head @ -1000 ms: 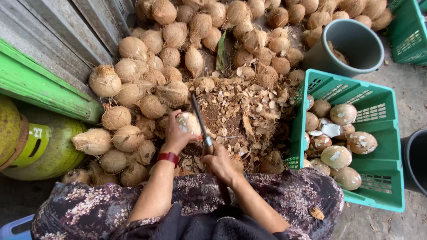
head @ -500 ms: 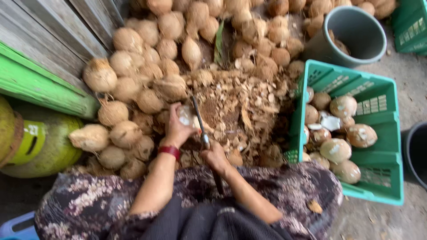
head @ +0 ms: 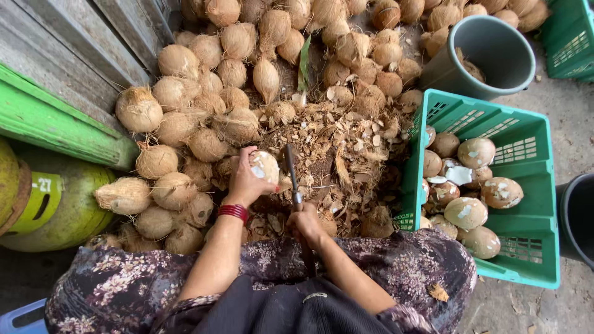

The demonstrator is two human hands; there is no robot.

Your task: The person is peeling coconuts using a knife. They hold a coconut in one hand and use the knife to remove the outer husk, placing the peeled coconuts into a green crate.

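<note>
Since the earlier frame the coconut (head: 265, 167) has been turned in the left hand (head: 246, 182), so that more of its pale, chipped side is shown. It is gripped with the fingers curled round it, just above the lap and beside the knife (head: 292, 173). The knife handle is clenched in the right hand (head: 307, 224), blade pointing away. Husk chips (head: 346, 154) are strewn ahead (a heap of unpeeled coconuts (head: 185, 124) lies to the left), and peeled ones are held in the green crate (head: 526, 173) on the right.
</note>
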